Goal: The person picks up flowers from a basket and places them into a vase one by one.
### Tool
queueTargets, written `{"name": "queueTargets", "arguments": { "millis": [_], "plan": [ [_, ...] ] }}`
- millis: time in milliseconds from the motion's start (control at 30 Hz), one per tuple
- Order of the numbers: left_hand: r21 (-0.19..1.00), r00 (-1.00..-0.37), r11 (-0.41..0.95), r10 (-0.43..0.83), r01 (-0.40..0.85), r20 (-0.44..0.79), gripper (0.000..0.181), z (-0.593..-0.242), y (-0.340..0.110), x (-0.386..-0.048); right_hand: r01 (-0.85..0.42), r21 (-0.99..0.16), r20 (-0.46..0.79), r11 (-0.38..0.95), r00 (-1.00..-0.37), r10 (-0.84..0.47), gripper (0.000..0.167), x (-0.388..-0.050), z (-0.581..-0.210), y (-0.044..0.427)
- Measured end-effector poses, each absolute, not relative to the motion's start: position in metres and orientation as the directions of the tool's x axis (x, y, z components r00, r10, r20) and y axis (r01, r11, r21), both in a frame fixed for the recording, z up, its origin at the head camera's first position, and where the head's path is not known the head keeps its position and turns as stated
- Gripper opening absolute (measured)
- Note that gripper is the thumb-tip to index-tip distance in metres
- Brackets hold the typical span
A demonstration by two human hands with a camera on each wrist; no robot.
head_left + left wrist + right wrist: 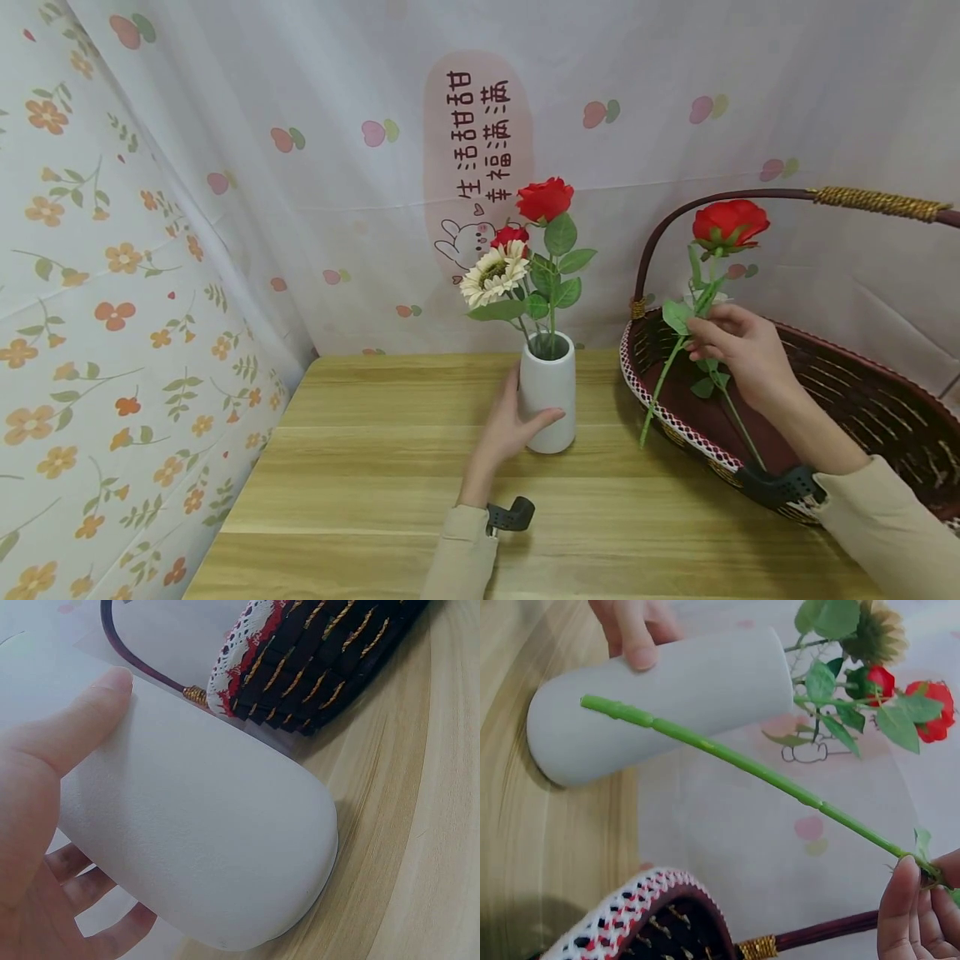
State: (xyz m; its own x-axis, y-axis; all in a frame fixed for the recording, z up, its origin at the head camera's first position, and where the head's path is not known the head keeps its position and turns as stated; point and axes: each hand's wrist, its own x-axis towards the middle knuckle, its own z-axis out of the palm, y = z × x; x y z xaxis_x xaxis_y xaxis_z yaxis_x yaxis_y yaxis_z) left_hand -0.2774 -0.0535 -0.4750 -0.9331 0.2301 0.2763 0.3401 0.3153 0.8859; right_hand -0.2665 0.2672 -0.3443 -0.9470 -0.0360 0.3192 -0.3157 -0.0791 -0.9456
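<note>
A white vase [548, 400] stands upright on the table, holding red roses [545, 200] and a cream daisy-like flower [495, 277] with green leaves. My left hand [506, 421] grips the vase from its left side, thumb across the front; the left wrist view shows fingers behind the vase [202, 817]. Over the basket's left end, my right hand [738, 346] pinches the stem of a red rose [731, 223]. Its bare green stem [742, 761] slants down toward the vase side, the lower end free. Another stem [742, 429] lies in the basket below; its flower is mostly hidden.
A dark woven basket [847, 354] with lace trim and a tall arched handle [675, 218] stands on the right. The wooden table [375, 467] meets a printed curtain [360, 208] at the back. Flowered cloth [127, 333] hangs on the left.
</note>
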Motion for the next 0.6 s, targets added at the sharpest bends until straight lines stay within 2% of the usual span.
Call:
{"name": "queueTargets", "arguments": {
  "millis": [167, 600],
  "plan": [
    [0.887, -0.935, 0.318, 0.23, 0.335, 0.27, 0.096, -0.475, -0.054, -0.277, -0.336, -0.938, 0.341, -0.087, -0.939, -0.049, 0.006, -0.269, -0.34, 0.255],
    [0.886, -0.932, 0.313, 0.229, 0.343, 0.28, 0.096, -0.474, -0.054, -0.277, -0.391, -0.92, 0.39, 0.014, -0.918, -0.067, 0.016, -0.275, -0.323, 0.227]
  ]
}}
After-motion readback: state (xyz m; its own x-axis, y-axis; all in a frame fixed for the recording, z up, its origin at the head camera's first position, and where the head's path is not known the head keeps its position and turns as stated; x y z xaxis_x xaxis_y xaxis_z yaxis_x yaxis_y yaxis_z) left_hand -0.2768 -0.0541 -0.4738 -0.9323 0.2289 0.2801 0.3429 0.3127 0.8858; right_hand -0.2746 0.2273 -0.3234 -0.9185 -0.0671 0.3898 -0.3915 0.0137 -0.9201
